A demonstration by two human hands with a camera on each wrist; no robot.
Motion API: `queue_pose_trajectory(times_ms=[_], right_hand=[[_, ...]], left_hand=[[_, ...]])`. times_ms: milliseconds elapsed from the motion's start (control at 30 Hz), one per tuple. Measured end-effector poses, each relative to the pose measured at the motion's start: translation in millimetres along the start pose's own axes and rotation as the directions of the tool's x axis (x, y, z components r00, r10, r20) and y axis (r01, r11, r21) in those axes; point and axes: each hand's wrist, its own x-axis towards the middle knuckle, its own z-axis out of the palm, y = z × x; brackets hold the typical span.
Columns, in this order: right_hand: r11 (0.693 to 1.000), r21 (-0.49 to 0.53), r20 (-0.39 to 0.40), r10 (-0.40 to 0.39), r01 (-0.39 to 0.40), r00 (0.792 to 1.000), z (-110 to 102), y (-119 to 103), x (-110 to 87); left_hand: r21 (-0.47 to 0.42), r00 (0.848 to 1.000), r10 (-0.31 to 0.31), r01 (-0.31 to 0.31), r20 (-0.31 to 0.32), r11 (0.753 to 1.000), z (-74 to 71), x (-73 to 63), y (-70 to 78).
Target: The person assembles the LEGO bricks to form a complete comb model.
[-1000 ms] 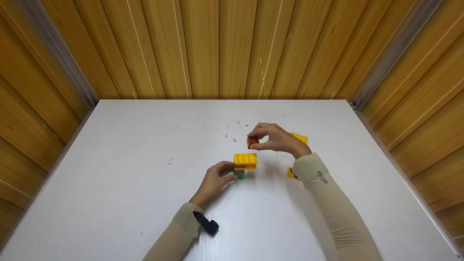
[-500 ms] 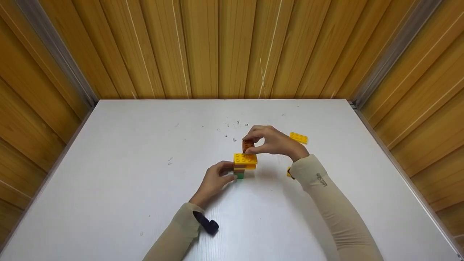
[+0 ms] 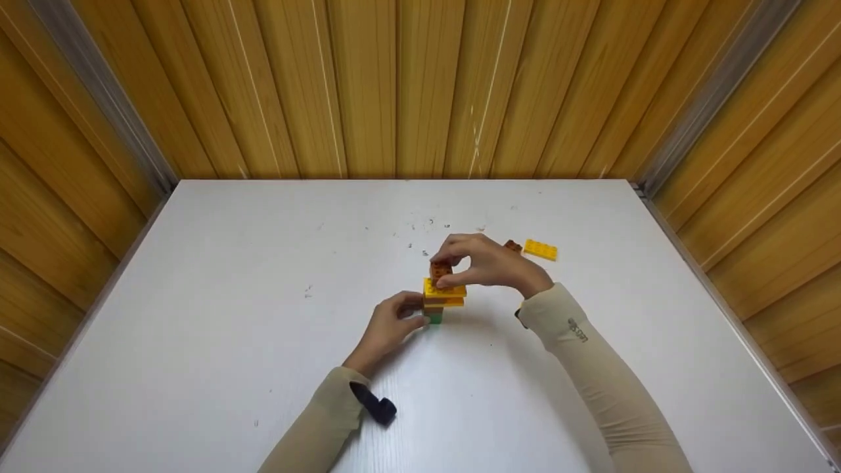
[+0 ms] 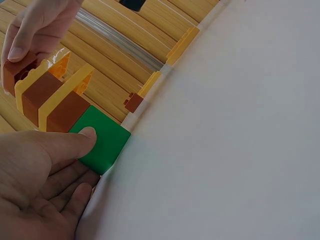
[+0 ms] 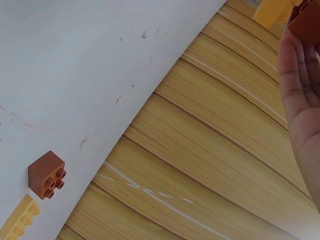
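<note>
My left hand (image 3: 389,328) grips the foot of a brick tower, its thumb on the green brick (image 4: 107,142) that rests on the table. Above the green, a brown brick (image 4: 67,112), a yellow plate (image 4: 65,97), another brown brick (image 4: 40,95) and a top yellow plate (image 3: 454,291) are stacked. The plates jut out to one side. Between thumb and fingers my right hand (image 3: 489,263) pinches a small brown brick (image 3: 441,270), held at the left part of the top plate. In the left wrist view this brick sits slightly tilted against the plate's studs.
Behind my right wrist lie a loose brown brick (image 3: 513,246) and a yellow plate (image 3: 541,249) on the white table (image 3: 250,263). Another yellow plate (image 4: 182,46) shows in the left wrist view; the right sleeve hides it from the head camera. Wood-look panels (image 3: 368,92) border the table.
My right hand has carried the brown brick left and down onto the top yellow plate. The loose brown brick has come into sight behind the wrist. My left hand has stayed in place.
</note>
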Motion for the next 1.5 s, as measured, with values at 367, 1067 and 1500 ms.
queue_pose_trajectory(times_ms=[367, 1067, 1500], right_hand=[[1.0, 0.023, 0.012, 0.001, -0.001, 1.0, 5.3, -1.0, 1.6], [1.0, 0.016, 0.021, 0.008, -0.008, 1.0, 10.5, -1.6, 2.0], [0.997, 0.04, 0.043, 0.067, -0.069, 0.997, 11.4, -3.5, 2.9]], left_hand=[[-0.02, 1.0, 0.01, -0.01, 0.007, 1.0, -0.1, 1.1, -0.4], [0.014, 1.0, -0.018, 0.018, -0.014, 1.0, 1.2, 0.8, 1.0], [0.011, 1.0, -0.023, 0.023, -0.014, 1.0, 0.3, 0.0, 0.6]])
